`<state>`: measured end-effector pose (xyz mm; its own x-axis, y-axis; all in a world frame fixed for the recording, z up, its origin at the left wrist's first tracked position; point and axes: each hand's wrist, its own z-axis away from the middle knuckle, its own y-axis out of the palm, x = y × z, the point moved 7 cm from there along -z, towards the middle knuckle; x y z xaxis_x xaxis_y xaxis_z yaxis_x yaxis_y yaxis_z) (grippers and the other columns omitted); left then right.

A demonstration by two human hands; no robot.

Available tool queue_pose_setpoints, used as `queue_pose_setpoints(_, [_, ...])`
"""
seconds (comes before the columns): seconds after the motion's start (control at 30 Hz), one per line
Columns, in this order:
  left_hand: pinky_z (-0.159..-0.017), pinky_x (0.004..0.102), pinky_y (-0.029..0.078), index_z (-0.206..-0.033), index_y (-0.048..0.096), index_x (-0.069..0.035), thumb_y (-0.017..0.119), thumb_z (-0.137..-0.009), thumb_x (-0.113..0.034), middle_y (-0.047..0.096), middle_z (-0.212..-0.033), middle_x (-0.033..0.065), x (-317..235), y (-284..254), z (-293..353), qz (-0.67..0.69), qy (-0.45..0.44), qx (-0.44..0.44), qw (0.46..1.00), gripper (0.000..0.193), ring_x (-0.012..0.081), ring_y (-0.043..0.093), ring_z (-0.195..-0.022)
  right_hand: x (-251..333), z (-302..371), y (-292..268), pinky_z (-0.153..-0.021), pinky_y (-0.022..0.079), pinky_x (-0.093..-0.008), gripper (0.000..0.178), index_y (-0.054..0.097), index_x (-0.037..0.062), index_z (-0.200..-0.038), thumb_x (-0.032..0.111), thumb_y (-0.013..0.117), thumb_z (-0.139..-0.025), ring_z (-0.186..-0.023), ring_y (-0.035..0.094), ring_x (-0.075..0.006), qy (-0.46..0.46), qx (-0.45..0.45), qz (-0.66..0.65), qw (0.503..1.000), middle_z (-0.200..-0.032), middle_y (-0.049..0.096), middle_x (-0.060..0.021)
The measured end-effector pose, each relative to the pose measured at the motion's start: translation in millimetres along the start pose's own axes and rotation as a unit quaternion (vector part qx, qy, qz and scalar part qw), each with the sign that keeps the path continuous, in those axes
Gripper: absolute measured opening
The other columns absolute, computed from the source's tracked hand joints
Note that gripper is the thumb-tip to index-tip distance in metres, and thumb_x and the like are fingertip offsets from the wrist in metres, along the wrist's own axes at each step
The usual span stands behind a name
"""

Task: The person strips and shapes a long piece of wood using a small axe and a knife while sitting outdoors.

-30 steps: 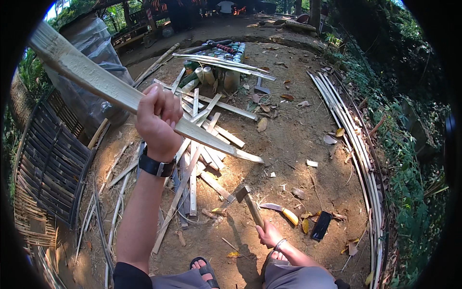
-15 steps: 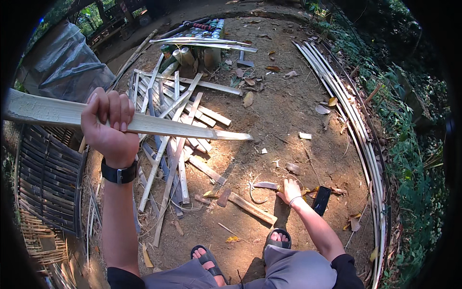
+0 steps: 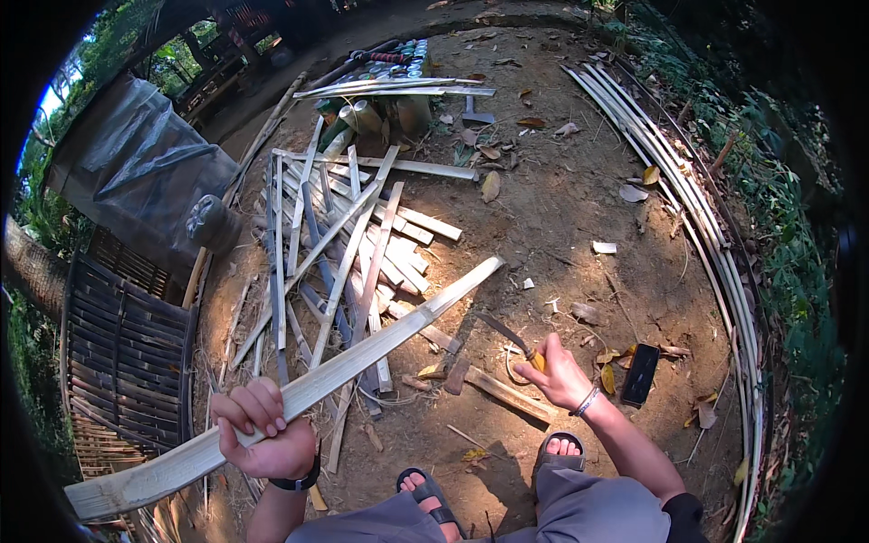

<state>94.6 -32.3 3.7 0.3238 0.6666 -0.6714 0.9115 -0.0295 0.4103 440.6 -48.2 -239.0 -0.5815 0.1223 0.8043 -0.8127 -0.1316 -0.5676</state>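
While the left hand (image 3: 267, 430) clenches a long split-bamboo slat (image 3: 362, 356) toward its lower end, fingers curled over the pale strip, the right hand (image 3: 561, 376) grasps the yellow handle of a knife (image 3: 503, 335) whose dark, narrow blade points up and to the left. The slat slants from the lower left up toward the middle of the view, its far tip standing above and to the left of the blade, apart from it. Whether the knife is wholly clear of the ground, I cannot tell.

Between the hands, a hatchet (image 3: 507, 396) lies on the dirt, its head to the left and its wooden handle running toward the right sandal (image 3: 561, 450). A black smartphone (image 3: 641, 375) lies just right of the right hand, next to yellow leaves (image 3: 607, 378). Beyond the held slat spreads a crisscrossed pile of bamboo slats (image 3: 362, 240), and long thin bamboo strips (image 3: 688, 213) run along the right edge of the dirt, beside green undergrowth (image 3: 792, 235).
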Motion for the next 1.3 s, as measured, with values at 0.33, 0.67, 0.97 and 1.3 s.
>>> queue_pose_setpoints(0.33, [-0.061, 0.0272, 0.03, -0.07, 0.032, -0.016, 0.047, -0.096, -0.034, 0.029, -0.053, -0.0015, -27, 43, 41, -0.046, -0.046, 0.08, 0.995, 0.035, 0.0096, 0.028, -0.05, 106, -9, 64, -0.065, 0.052, -0.0466, 0.056, 0.026, 0.0178, -0.149, 0.027, 0.05, -0.099, -0.069, 0.063, -0.0378, -0.198, 0.019, -0.11, 0.974, -0.076, 0.06, -0.0208])
queue_pose_setpoints(0.67, [-0.058, 0.0264, 0.03, -0.068, 0.031, -0.016, 0.043, -0.098, -0.029, 0.028, -0.052, -0.0015, -23, 36, 36, -0.03, -0.057, 0.039, 0.997, 0.035, 0.0092, 0.028, -0.049, 90, 13, 71, -0.055, 0.052, -0.0437, 0.056, 0.03, 0.0389, -0.147, 0.023, 0.05, -0.098, -0.061, 0.059, -0.0326, -0.179, -0.025, 0.015, 0.983, -0.085, 0.047, -0.0142])
queue_pose_setpoints(0.97, [-0.057, 0.0252, 0.03, -0.067, 0.031, -0.016, 0.045, -0.097, -0.029, 0.028, -0.051, -0.0019, -22, 36, 34, -0.037, -0.045, 0.061, 0.996, 0.035, 0.0084, 0.028, -0.047, 93, 10, 67, -0.063, 0.049, -0.0435, 0.05, 0.037, 0.0323, -0.146, 0.025, 0.049, -0.098, -0.066, 0.057, -0.031, -0.141, -0.001, -0.064, 0.988, -0.076, 0.052, -0.0141])
queue_pose_setpoints(1.3, [-0.056, 0.0249, 0.028, -0.066, 0.03, -0.016, 0.045, -0.096, -0.029, 0.027, -0.05, -0.0023, -24, 36, 37, -0.051, -0.068, 0.034, 0.996, 0.036, 0.0083, 0.026, -0.046, 69, -16, 69, -0.068, 0.05, -0.0453, 0.051, 0.039, 0.0297, -0.145, 0.016, 0.048, -0.097, -0.072, 0.061, -0.0325, -0.147, -0.013, -0.057, 0.987, -0.075, 0.059, -0.0174])
